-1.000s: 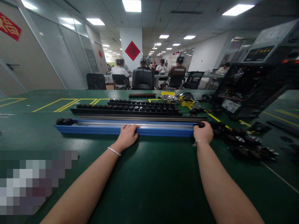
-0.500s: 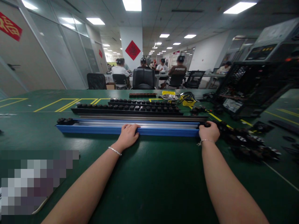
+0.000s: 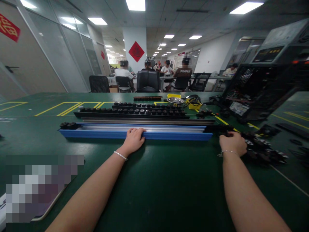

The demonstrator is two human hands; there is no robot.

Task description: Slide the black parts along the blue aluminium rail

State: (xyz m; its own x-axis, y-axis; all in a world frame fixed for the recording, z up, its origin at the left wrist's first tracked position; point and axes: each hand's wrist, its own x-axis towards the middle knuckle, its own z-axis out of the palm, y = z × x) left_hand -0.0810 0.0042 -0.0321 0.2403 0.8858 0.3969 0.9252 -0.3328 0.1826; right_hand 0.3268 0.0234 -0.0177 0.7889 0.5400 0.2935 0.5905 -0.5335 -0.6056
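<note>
A long blue channel rail (image 3: 169, 136) with a shiny silver inside lies across the green table in front of me. My left hand (image 3: 134, 139) grips its near wall at the middle, with fingers curled over the edge. Small black round parts (image 3: 68, 125) sit at the rail's left end, and more black parts fill its right end. Beyond the right end, my right hand (image 3: 233, 143) is closed on a small dark part, mostly covered by the fingers. It is beside a loose pile of black parts (image 3: 266, 151).
Behind the blue rail lie a bare dark rail (image 3: 147, 122) and black rails set with round parts (image 3: 135, 111). A metal dish (image 3: 175, 100) and yellow trays stand farther back. An open computer case (image 3: 251, 90) occupies the right side. People sit at desks beyond.
My right hand has moved right, away from the blue rail's right end to the pile of black parts. My left hand stays on the rail.
</note>
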